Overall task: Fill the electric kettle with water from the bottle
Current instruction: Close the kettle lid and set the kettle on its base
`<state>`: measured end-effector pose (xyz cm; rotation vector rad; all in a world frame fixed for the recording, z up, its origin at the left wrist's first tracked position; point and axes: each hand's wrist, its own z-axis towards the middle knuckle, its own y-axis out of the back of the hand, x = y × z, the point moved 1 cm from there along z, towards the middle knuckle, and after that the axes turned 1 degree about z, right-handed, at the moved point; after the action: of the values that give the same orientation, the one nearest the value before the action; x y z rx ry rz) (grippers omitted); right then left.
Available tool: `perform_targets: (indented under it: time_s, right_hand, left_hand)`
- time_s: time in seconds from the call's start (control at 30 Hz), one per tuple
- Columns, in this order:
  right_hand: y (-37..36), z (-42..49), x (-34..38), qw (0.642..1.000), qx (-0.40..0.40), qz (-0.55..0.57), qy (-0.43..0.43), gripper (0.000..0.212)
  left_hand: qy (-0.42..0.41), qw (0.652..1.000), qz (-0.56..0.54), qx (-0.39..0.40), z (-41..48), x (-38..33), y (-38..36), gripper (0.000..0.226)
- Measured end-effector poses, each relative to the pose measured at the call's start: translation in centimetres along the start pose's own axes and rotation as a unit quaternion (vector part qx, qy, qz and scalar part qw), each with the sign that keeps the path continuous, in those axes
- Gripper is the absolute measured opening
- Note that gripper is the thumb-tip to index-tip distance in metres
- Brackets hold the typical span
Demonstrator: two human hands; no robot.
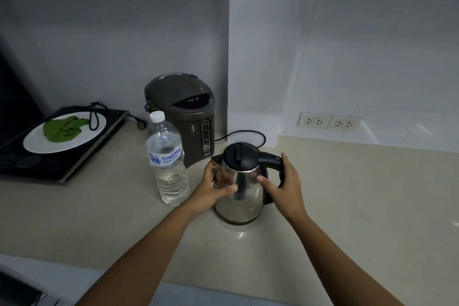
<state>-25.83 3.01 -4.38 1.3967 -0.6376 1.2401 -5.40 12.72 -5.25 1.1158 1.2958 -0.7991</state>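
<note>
The clear water bottle (169, 161) standing on the tabletop (347, 194) carries a white label reading "SINGHA WATER" in blue beside a blue lion emblem, while the dark hot-water dispenser (182, 117) behind it shows a gauge with small level numbers too blurred to read surely.

A home kitchen. An induction hob (57, 146) and a thermo pot (183, 117) sit on the tabletop (347, 194). Tiled walls (360, 45) carry 2 sockets (330, 122).

Both arms extended, left hand (213, 190) and right hand (285, 182) cupped — thumbs inward
</note>
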Motion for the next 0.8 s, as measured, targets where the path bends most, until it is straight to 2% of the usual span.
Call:
perform_targets:
  time_s: [0.13,0.27,0.37,0.53,0.63,0.8]
  right_hand:
    - [-0.3,0.4,0.1,1.000,-0.015,0.010,0.000,0.097]
    - [0.1,2.0,0.4,0.999,-0.024,0.019,0.010,0.097]
    - [0.8,4.5,1.4,0.999,-0.026,0.019,0.027,0.098]
    - [1.5,10.3,3.1,0.999,-0.009,0.016,0.046,0.097]
    - [1.2,14.1,3.3,0.999,0.015,0.013,0.049,0.097]
    - [0.9,19.1,2.2,0.999,0.042,-0.001,0.036,0.095]
  left_hand:
    - [-0.011,0.999,-0.035,0.005,0.6,0.1,-0.2,0.070]
    - [-0.013,0.999,-0.048,-0.003,1.7,-0.5,-0.5,0.082]
    - [-0.006,0.999,-0.045,-0.012,3.8,-1.8,-0.4,0.075]
    - [-0.002,0.998,-0.059,-0.023,8.3,-4.4,-0.2,0.076]
    - [0.004,0.996,-0.070,-0.048,11.0,-5.2,-0.4,0.098]
    - [0.011,0.992,-0.074,-0.100,14.9,-4.8,-1.1,0.101]
